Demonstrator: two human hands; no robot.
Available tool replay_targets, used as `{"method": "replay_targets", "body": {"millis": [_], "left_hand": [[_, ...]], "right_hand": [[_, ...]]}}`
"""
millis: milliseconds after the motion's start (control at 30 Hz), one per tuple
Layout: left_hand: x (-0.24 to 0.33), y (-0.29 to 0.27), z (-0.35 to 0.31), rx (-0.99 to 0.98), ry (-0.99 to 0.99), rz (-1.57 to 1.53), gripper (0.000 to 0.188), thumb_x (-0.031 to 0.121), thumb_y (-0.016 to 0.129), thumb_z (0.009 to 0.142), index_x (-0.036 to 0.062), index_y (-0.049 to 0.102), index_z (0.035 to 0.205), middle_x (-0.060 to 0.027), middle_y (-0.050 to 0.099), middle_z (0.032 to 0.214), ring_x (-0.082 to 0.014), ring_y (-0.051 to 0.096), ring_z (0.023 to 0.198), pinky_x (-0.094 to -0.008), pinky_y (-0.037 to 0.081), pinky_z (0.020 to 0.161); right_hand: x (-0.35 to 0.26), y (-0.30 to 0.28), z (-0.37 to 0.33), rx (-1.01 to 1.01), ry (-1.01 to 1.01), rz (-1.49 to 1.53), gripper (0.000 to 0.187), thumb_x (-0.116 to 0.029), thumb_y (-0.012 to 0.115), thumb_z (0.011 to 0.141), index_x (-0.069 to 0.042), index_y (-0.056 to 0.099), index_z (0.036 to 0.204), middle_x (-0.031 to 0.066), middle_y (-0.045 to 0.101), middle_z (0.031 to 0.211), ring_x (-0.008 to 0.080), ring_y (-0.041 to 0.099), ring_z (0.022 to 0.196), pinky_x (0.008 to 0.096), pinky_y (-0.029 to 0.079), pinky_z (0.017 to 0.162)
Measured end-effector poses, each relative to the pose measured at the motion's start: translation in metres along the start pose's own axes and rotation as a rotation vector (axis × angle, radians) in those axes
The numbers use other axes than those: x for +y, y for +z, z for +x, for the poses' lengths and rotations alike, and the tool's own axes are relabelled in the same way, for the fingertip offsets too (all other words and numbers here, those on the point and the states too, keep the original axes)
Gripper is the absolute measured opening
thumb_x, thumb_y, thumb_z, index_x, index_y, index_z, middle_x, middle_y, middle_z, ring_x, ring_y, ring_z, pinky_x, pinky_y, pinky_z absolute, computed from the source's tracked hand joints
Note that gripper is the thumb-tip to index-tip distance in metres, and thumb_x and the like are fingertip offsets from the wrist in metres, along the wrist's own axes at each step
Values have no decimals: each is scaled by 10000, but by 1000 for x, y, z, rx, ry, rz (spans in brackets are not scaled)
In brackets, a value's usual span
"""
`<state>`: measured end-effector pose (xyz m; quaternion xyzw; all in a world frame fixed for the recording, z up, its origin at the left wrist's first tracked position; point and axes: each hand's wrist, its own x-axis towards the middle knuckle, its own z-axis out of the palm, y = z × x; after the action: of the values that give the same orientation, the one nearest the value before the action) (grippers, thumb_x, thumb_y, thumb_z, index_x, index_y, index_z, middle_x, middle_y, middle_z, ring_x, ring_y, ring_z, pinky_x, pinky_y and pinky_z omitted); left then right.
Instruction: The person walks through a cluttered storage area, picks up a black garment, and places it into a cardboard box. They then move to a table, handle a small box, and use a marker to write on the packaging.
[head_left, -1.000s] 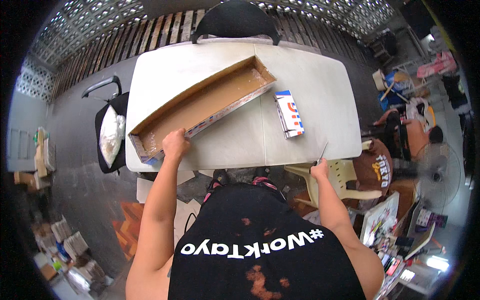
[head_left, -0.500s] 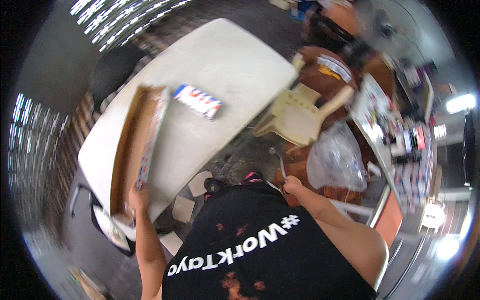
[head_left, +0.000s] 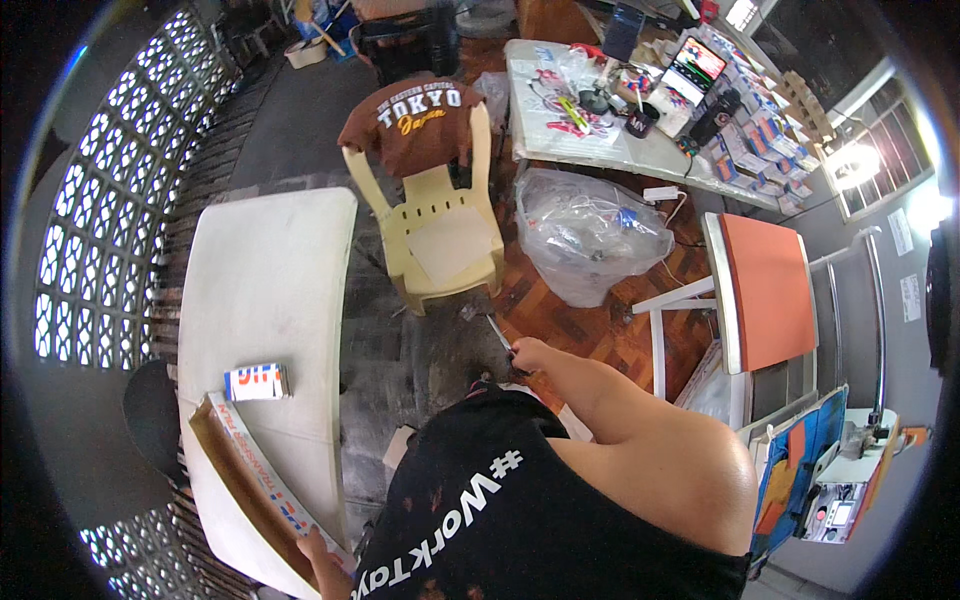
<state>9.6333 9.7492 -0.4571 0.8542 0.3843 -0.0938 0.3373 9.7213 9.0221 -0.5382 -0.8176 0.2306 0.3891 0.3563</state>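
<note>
My left hand (head_left: 318, 560) is closed on the near end of a long, narrow, open cardboard box (head_left: 250, 465), white with printing outside and brown inside. The box lies on a white table (head_left: 265, 270) at the left. Just beyond its far end sits a small white printed packet (head_left: 257, 382) with blue and orange marks. My right hand (head_left: 530, 355) is out in front of my body, above the floor. Its fingers are wrapped round the dark handle of a thin metal-bladed tool (head_left: 499, 332), whose blade points away from me; its exact kind is unclear.
A cream plastic chair (head_left: 440, 270) with a brown shirt (head_left: 420, 125) over its back stands ahead. Right of it are a clear plastic bag (head_left: 590, 240) and a cluttered white table (head_left: 620, 150) with a laptop (head_left: 695, 70). An orange-topped stand (head_left: 768, 290) is at the right.
My view has swung to the right, so the white table, box and packet sit further left and lower. My left hand still holds the box, my right hand the bladed tool.
</note>
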Motion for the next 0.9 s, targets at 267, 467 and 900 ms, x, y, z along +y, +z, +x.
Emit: {"method": "replay_targets", "body": {"millis": [267,467,900], "left_hand": [[16,36,5,107,50,182,322,103,627,839,-78,609,1105,-197,667,1018,-328,647,931,-397,508,847],[146,7,32,563,414,765,197,118,621,861,-4,651,1011,-122,668,899,-284,635,843,-366,507,818],[545,269,-30,-870,1014,-97,301,191,619,926,12,598,1168,-78,652,1000,-172,608,863,-314,498,785]], "right_hand": [[73,-26,-11,-32,215,-182,216,-145,615,652,-36,720,806,176,680,703,283,684,621,409,550,589],[15,-25,6,243,15,-114,243,-173,624,652,-41,727,829,181,700,789,324,698,758,415,557,660],[-170,-75,-42,427,-433,486,498,-317,729,810,-105,565,1230,147,671,1011,300,653,941,396,506,821]]}}
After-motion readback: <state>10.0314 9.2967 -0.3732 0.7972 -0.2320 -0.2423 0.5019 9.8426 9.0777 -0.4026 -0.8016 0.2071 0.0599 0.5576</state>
